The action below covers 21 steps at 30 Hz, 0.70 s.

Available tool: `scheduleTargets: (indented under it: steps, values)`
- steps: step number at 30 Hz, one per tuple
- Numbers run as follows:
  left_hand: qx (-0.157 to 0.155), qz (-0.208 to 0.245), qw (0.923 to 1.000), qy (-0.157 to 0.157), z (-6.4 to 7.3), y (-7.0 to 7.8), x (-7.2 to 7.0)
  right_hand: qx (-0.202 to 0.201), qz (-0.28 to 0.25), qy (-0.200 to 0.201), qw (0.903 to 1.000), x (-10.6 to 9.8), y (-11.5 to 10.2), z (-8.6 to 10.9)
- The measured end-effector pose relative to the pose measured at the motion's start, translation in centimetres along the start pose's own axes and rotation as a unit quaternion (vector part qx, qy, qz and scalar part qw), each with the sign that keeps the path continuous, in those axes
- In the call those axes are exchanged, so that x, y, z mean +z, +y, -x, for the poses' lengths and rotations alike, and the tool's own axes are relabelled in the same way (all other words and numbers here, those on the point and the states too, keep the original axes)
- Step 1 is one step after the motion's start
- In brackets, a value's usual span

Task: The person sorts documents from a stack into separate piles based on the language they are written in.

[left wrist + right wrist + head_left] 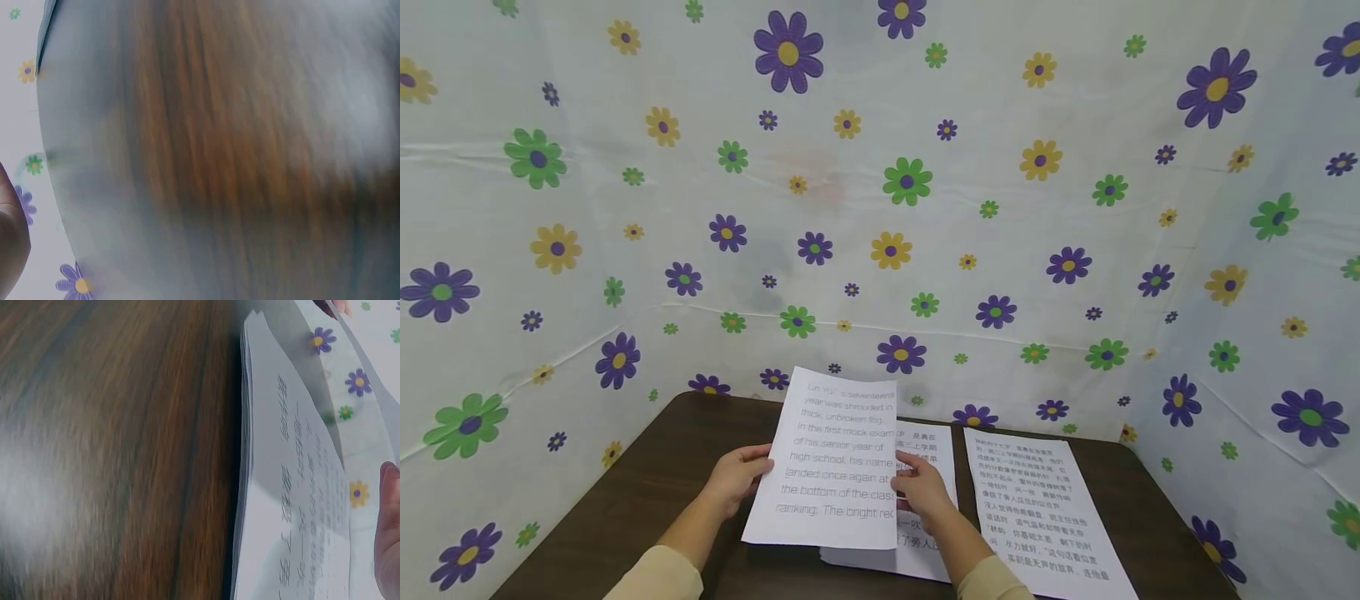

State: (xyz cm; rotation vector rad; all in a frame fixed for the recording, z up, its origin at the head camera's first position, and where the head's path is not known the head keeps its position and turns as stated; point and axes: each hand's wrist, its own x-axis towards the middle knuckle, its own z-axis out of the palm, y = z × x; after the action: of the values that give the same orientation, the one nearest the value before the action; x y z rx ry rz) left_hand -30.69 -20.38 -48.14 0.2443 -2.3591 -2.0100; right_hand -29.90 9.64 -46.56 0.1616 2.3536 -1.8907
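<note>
A white sheet of paper (831, 467) printed with large English text is held up, tilted, above the table. My left hand (741, 479) pinches its left edge, and my right hand (922, 493) grips the right edge. Partly hidden behind that sheet and my right hand lies a stack of paper (928, 546) printed with Chinese characters. In the right wrist view the stack (294, 487) shows several layered edges, with part of my right hand (389, 537) at the far right. Only a sliver of my left hand (12, 240) appears in the left wrist view.
To the right, another white page (1037, 508) with Chinese text lies on the dark brown wooden table (647, 492). White cloth (850, 208) with purple, green and yellow flowers surrounds the table's back and sides.
</note>
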Motion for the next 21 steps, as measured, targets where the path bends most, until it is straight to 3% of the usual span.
scheduleTargets:
  steps: [11, 21]
  values:
    - [-0.009, -0.03, 0.9994, 0.012, 0.2, -0.6, -3.6, -0.014, -0.011, -0.036, 0.9992, 3.3, -0.7, 0.3]
    - [-0.026, -0.05, 0.9979, 0.032, 0.5, -1.4, -6.1, -0.022, -0.027, -0.041, 0.9986, 6.3, -0.6, 0.6]
